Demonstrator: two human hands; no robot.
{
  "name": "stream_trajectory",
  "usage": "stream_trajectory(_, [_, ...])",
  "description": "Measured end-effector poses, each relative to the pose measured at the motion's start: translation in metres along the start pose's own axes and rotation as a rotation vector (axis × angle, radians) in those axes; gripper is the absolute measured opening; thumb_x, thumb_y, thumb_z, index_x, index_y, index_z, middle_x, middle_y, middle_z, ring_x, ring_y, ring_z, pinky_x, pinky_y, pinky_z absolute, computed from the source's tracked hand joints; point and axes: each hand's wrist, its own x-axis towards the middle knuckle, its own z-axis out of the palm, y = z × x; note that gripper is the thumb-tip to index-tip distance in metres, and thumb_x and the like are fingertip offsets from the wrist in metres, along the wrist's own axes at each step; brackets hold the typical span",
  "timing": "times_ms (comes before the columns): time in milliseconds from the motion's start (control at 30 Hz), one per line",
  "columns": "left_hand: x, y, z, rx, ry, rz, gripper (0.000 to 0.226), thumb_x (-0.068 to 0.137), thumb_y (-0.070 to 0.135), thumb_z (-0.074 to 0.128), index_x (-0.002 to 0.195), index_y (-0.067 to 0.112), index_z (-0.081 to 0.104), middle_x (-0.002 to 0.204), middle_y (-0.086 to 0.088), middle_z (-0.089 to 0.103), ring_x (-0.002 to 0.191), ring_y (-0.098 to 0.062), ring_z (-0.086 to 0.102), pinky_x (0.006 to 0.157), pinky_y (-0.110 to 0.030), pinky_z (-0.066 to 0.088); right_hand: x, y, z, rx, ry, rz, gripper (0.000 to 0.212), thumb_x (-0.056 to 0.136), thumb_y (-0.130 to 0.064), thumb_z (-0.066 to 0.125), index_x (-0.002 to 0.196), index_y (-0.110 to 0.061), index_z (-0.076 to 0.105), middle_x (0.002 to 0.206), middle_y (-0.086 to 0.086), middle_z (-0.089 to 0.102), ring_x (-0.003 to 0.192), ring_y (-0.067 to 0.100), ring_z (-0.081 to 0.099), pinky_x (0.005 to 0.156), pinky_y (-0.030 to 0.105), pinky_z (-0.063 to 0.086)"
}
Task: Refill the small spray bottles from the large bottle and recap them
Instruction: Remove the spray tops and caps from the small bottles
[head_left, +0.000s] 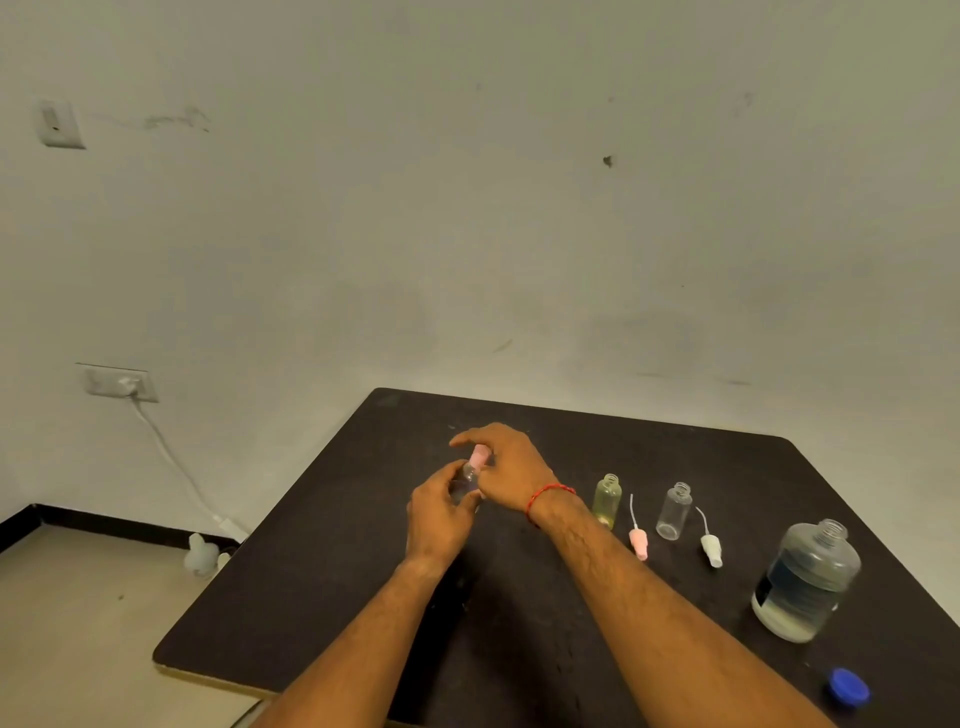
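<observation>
Above the middle of the dark table (363, 597), my left hand (439, 514) grips a small clear spray bottle (466, 480). My right hand (506, 467) pinches the pink spray cap (479, 458) sitting at that bottle's neck. To the right stand a yellowish small bottle (607, 500) and a clear small bottle (674, 511), both uncapped. A pink spray head (638, 540) and a white spray head (710, 548) lie beside them, tubes pointing away. The large bottle (805, 582), open and partly filled, stands at the right. Its blue cap (848, 687) lies near the front right edge.
A wall rises just behind the table. A socket (120, 383) with a white cable (171, 462) is on the left wall. A pale plastic object (201, 557) sits on the floor by the table's left edge.
</observation>
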Motion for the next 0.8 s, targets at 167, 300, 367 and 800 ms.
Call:
stream_trajectory(167, [0.0,0.0,0.001,0.018,0.011,0.001,0.044,0.085,0.021,0.08,0.126,0.027,0.067,0.11,0.015,0.072,0.103,0.0,0.065,0.095,-0.026,0.054,0.001,0.001,0.001,-0.115,0.104,0.092,0.022,0.085,-0.043,0.064,0.1,-0.027,0.061,0.096,-0.004,0.062,0.086,0.015,0.058,0.072,0.025,0.044])
stream_trajectory(300, [0.0,0.0,0.001,0.046,0.024,0.019,0.043,0.082,0.024,0.082,0.123,0.026,0.068,0.104,0.02,0.066,0.098,0.002,0.061,0.092,-0.022,0.051,0.001,-0.001,-0.001,-0.153,0.08,0.072,0.005,0.088,-0.024,0.062,0.093,-0.023,0.064,0.095,-0.001,0.063,0.091,0.018,0.06,0.072,0.025,0.043])
stream_trajectory(367, [0.0,-0.001,0.001,0.042,0.021,0.022,0.038,0.082,0.023,0.081,0.118,0.028,0.068,0.101,0.022,0.065,0.095,0.005,0.061,0.091,-0.021,0.051,0.0,-0.002,-0.003,-0.153,0.057,0.044,0.016,0.085,-0.014,0.064,0.098,-0.023,0.065,0.1,0.0,0.059,0.092,0.017,0.057,0.076,0.025,0.046])
stream_trajectory(800, [0.006,-0.011,0.001,0.022,0.056,-0.045,0.048,0.082,0.027,0.082,0.127,0.023,0.066,0.112,0.01,0.072,0.101,-0.001,0.065,0.088,-0.016,0.05,-0.025,0.028,0.021,0.32,0.449,0.153,0.031,0.077,-0.002,0.071,0.098,-0.025,0.072,0.094,-0.009,0.068,0.086,0.002,0.062,0.074,0.011,0.049])
